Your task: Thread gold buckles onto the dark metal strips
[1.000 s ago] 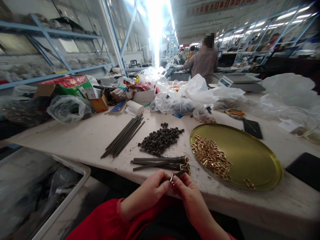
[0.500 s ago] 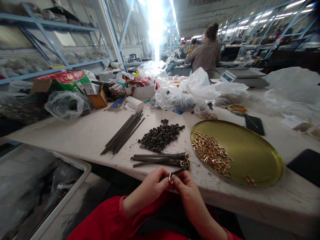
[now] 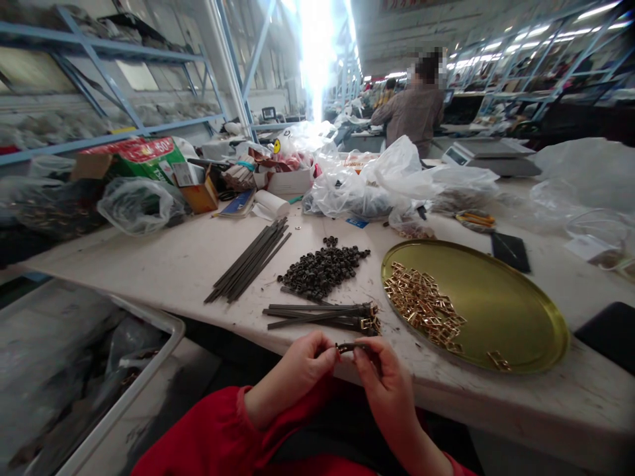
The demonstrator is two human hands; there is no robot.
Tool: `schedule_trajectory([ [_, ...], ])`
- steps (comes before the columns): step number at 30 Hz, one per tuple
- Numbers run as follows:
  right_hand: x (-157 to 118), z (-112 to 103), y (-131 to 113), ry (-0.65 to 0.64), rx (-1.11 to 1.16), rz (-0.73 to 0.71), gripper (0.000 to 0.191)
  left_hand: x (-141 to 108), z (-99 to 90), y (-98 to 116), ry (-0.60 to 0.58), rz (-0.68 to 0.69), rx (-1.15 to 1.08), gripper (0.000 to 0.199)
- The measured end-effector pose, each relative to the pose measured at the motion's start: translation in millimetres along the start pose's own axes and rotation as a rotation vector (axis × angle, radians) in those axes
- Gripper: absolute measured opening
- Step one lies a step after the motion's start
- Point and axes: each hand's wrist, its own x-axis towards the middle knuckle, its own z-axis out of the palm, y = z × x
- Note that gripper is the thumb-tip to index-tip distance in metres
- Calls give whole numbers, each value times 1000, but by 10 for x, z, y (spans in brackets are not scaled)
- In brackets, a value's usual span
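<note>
Turned nearly level since half a second ago: expect light, bendy handling from the dark strap (image 3: 351,346), pinched between left hand (image 3: 308,361) and right hand (image 3: 385,374) beside the table (image 3: 149,264), best gripped flanking its arch.

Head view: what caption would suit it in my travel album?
Left hand and right hand hold a dark strap near black loops and a tray of gold buckles.

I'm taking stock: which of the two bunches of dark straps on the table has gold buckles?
The crosswise bunch, just beyond the left hand and right hand: gold buckles show at its right end. The slanted bunch farther left shows none.
</note>
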Motion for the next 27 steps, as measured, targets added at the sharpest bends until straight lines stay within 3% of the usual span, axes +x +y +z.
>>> schedule_trajectory([
  [2,-28,-51,-51,-97,-15,-125,15,-20,12,13,13,-12,-2,19],
  [4,-22,-90,-120,-178,29,-136,18,-48,27,31,34,-13,27,18],
  [10,115,-141,-246,-465,271,257,21,-132,36,48,65,-44,91,18],
  [12,134,-136,-234,-502,314,317,20,-139,37,35,71,-40,82,17],
  [19,141,-94,-159,-320,268,202,18,-114,66,-3,81,13,94,16],
  [27,109,-64,-9,-220,67,129,12,-50,92,-35,58,54,145,15],
])
